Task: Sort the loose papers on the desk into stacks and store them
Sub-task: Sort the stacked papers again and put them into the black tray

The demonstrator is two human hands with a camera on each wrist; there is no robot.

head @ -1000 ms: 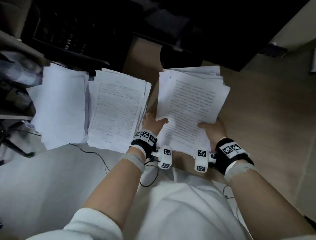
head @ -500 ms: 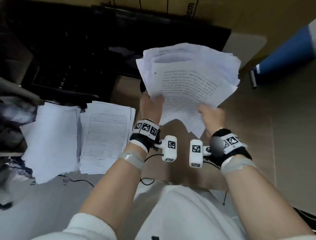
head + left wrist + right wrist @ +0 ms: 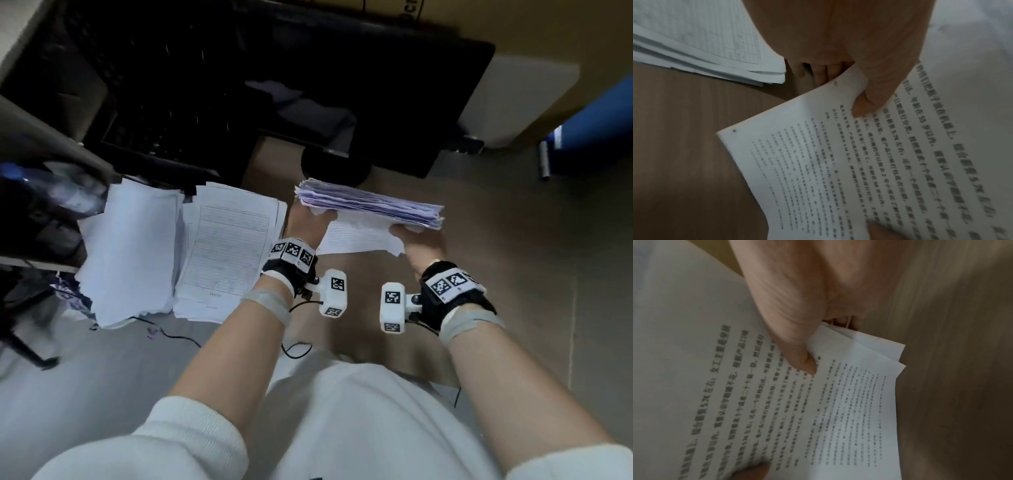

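I hold a thick stack of printed papers (image 3: 370,209) upright on its edge above the wooden desk (image 3: 496,260), the printed face turned towards me. My left hand (image 3: 308,222) grips its left side, thumb on the front sheet (image 3: 863,105), fingers behind. My right hand (image 3: 419,241) grips the right side the same way, thumb (image 3: 801,360) pressed on the text. To the left, two other stacks lie flat: a form-printed stack (image 3: 226,246) and a blank white stack (image 3: 130,246).
A dark monitor (image 3: 308,78) with its round base (image 3: 334,164) stands just behind the held stack. Dark clutter (image 3: 41,205) sits at the far left. A blue object (image 3: 592,126) is at the right. The form stack's corner (image 3: 764,71) lies close to my left fingers.
The held stack went from lying flat on the desk, to raised and fanned in the air, to standing on edge low over the desk now. Both hands kept their grip.
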